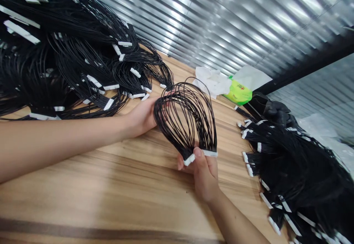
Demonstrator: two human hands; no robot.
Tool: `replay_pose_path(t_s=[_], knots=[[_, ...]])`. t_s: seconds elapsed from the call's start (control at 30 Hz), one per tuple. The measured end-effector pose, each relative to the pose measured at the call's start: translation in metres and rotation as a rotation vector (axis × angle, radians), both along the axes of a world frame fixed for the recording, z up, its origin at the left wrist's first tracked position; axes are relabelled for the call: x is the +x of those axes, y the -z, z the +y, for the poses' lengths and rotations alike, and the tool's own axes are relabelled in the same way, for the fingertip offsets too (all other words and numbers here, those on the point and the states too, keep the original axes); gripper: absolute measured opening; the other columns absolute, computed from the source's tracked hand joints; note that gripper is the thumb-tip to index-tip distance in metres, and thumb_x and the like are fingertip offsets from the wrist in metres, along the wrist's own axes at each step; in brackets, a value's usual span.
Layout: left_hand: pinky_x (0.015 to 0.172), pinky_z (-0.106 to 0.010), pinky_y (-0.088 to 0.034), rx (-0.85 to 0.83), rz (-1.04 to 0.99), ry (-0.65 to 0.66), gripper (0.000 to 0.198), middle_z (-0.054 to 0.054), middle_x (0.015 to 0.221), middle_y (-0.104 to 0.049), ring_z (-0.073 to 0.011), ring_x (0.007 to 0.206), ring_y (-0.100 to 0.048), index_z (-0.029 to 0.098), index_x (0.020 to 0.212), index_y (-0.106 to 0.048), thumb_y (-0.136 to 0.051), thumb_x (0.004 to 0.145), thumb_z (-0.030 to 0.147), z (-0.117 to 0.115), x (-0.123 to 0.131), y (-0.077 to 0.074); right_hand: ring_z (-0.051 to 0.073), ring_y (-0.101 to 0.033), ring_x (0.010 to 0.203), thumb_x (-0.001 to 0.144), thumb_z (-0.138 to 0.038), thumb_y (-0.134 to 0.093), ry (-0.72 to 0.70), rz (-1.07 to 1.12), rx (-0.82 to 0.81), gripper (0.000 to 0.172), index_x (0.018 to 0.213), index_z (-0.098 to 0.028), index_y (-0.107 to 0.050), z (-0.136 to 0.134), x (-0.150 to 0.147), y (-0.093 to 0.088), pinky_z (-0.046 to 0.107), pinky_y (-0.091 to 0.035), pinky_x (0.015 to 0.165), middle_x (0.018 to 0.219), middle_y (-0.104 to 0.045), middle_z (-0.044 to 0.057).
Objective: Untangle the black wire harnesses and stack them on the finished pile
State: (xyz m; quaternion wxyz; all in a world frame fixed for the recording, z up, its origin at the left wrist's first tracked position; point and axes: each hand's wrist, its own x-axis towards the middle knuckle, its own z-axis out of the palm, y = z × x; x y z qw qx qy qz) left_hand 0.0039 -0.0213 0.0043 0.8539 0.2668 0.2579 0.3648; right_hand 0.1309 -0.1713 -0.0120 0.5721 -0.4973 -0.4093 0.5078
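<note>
A looped wire harness (pixel 184 107) of thin black wires is held up over the wooden table (pixel 132 188). Both of its white connectors, a shorter one (pixel 189 160) and a longer one (pixel 209 153), sit together at the lower end. My right hand (pixel 206 177) grips this end, its thumb near the shorter connector. On the left side of the loop, my left hand (pixel 146 114) is around the bundle; the wires hide most of its fingers.
A large pile of black wire harnesses (pixel 77 52) with white connectors covers the back left. Another harness pile (pixel 298 174) lies along the right side. Near the corrugated metal wall (pixel 210 22) are white tissues (pixel 211 81) and a green tissue pack (pixel 239 90).
</note>
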Motion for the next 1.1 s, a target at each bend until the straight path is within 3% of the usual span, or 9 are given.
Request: replay_pose_path(t_s=[0.07, 0.2, 0.37, 0.47, 0.57, 0.63, 0.8, 0.93, 1.1], knots=[[0.051, -0.016, -0.047, -0.064, -0.066, -0.033, 0.033, 0.001, 0.068, -0.067, -0.0069, 0.057, -0.059, 0.014, 0.093, -0.069, -0.036, 0.095, 0.016, 0.003, 0.000, -0.006, 0.013, -0.055, 0.056, 0.092, -0.045, -0.047, 0.021, -0.100, 0.013, 0.032, 0.074, -0.020, -0.055, 0.002, 0.003, 0.003, 0.026, -0.045, 0.055, 0.059, -0.060, 0.000], [0.062, -0.014, -0.050, -0.015, -0.144, -0.046, 0.025, 0.002, 0.081, -0.070, -0.0065, 0.072, -0.063, 0.015, 0.092, -0.069, -0.045, 0.093, 0.018, 0.001, 0.000, -0.007, 0.012, -0.054, 0.058, 0.095, -0.040, -0.043, 0.061, -0.210, 0.102, 0.029, 0.077, -0.020, -0.056, 0.000, 0.006, 0.010, 0.025, -0.043, 0.055, 0.064, -0.059, -0.001], [0.063, -0.015, -0.048, 0.178, 0.035, 0.027, 0.017, 0.002, 0.094, -0.068, -0.0079, 0.078, -0.062, 0.022, 0.102, -0.065, -0.056, 0.089, 0.029, -0.001, 0.001, 0.006, 0.013, -0.053, 0.056, 0.094, -0.038, -0.044, 0.153, -0.270, 0.126, 0.027, 0.078, -0.020, -0.055, -0.002, 0.006, 0.012, 0.026, -0.043, 0.053, 0.062, -0.057, -0.001], [0.064, -0.019, -0.047, 0.411, 0.236, -0.028, 0.027, -0.001, 0.103, -0.066, -0.0112, 0.084, -0.061, 0.023, 0.114, -0.057, -0.055, 0.089, 0.034, -0.001, -0.001, 0.015, 0.014, -0.053, 0.056, 0.095, -0.038, -0.043, 0.193, -0.251, 0.124, 0.026, 0.080, -0.020, -0.054, 0.001, 0.005, 0.009, 0.027, -0.043, 0.053, 0.062, -0.058, -0.001], [0.089, -0.028, -0.045, 0.815, 0.486, -0.250, 0.027, -0.005, 0.120, -0.058, -0.0153, 0.108, -0.054, 0.021, 0.117, -0.053, -0.050, 0.092, 0.032, -0.004, -0.007, 0.014, 0.014, -0.052, 0.056, 0.095, -0.039, -0.042, 0.194, -0.238, 0.130, 0.031, 0.075, -0.020, -0.055, 0.005, 0.003, 0.004, 0.027, -0.042, 0.052, 0.062, -0.058, 0.000], [0.106, -0.034, -0.032, 1.137, 0.602, -0.385, 0.025, -0.006, 0.131, -0.051, -0.0174, 0.124, -0.043, 0.022, 0.116, -0.053, -0.049, 0.092, 0.029, -0.008, -0.013, 0.008, 0.013, -0.051, 0.055, 0.095, -0.040, -0.041, 0.206, -0.253, 0.127, 0.036, 0.070, -0.019, -0.056, 0.007, 0.002, 0.000, 0.026, -0.041, 0.051, 0.061, -0.059, 0.001], [0.093, -0.037, -0.031, 1.758, 0.598, -0.372, 0.007, 0.000, 0.101, -0.063, -0.0182, 0.099, -0.055, 0.027, 0.088, -0.066, -0.061, 0.087, 0.032, -0.019, -0.023, -0.004, 0.013, -0.051, 0.055, 0.095, -0.039, -0.043, 0.240, -0.251, 0.124, 0.033, 0.073, -0.020, -0.058, 0.007, 0.002, 0.001, 0.026, -0.041, 0.051, 0.062, -0.059, 0.000], [0.081, -0.036, -0.028, 1.962, 0.565, -0.379, 0.007, 0.002, 0.081, -0.065, -0.0166, 0.081, -0.054, 0.035, 0.089, -0.070, -0.066, 0.084, 0.038, -0.022, -0.023, -0.002, 0.015, -0.053, 0.058, 0.095, -0.038, -0.042, 0.228, -0.313, 0.133, 0.029, 0.079, -0.020, -0.058, 0.003, 0.004, 0.007, 0.028, -0.042, 0.054, 0.064, -0.059, 0.000], [0.080, -0.033, -0.030, 1.926, 0.576, -0.238, 0.011, 0.003, 0.084, -0.068, -0.0136, 0.084, -0.057, 0.035, 0.095, -0.070, -0.064, 0.086, 0.034, -0.018, -0.021, 0.003, 0.014, -0.051, 0.056, 0.095, -0.038, -0.043, 0.218, -0.421, 0.129, 0.030, 0.078, -0.020, -0.059, 0.000, 0.006, 0.008, 0.029, -0.040, 0.055, 0.062, -0.055, -0.001]])
